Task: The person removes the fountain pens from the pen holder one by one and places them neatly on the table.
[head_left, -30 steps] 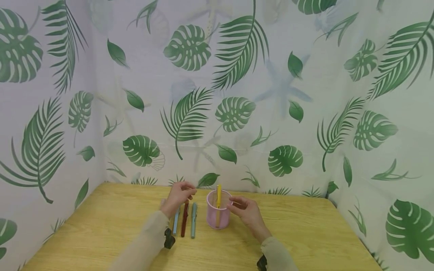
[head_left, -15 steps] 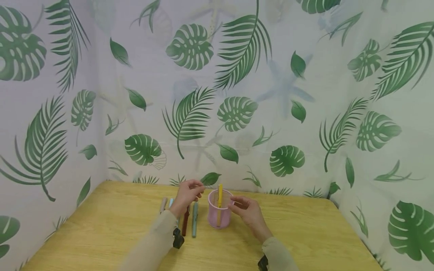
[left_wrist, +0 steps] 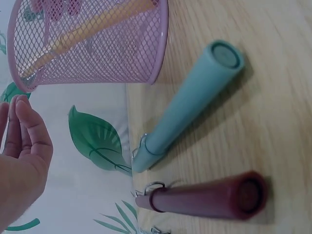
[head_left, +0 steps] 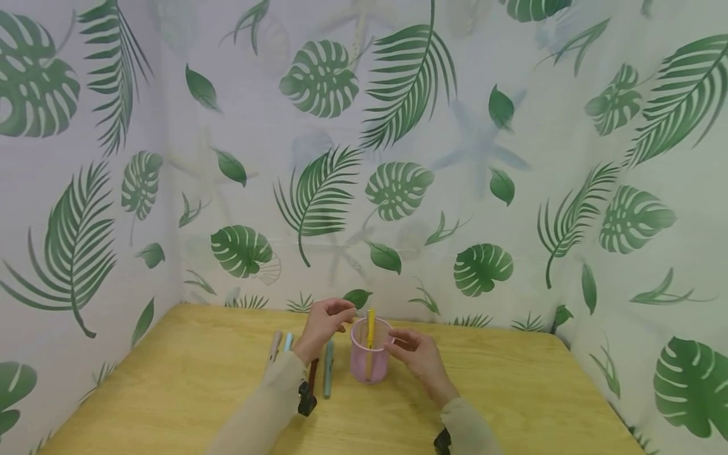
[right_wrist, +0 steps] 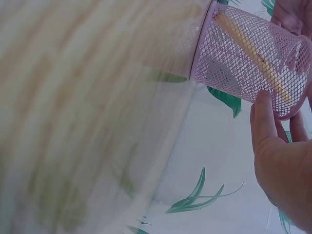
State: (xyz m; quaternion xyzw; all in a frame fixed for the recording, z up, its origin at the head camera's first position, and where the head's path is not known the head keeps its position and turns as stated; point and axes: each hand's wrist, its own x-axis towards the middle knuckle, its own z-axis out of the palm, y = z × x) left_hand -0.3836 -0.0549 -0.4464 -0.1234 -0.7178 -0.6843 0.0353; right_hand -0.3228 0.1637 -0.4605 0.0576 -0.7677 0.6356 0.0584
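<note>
A pink mesh pen holder (head_left: 380, 368) stands upright on the table, with a yellow pen (head_left: 371, 325) leaning inside it. My right hand (head_left: 422, 361) grips the holder's right side by the rim; the right wrist view shows a fingertip against the mesh. Just left of the rim hovers my left hand (head_left: 323, 325), its fingers loosely bent with nothing between them. Beneath and beside that hand lie a teal pen (left_wrist: 190, 102), a dark red pen (left_wrist: 204, 196), a light blue pen (head_left: 287, 342) and a grey-brown pen (head_left: 275, 345). My left forearm partly covers some of these.
The wooden table (head_left: 512, 392) ends at the back against a white curtain (head_left: 421, 272) printed with green leaves. Similar curtain hangs at the left and right. Dark wrist cameras sit on both sleeves.
My left hand has shifted right, from above the pens toward the holder, uncovering the light blue and grey-brown pens. My right hand stays at the holder, and the yellow pen remains inside.
</note>
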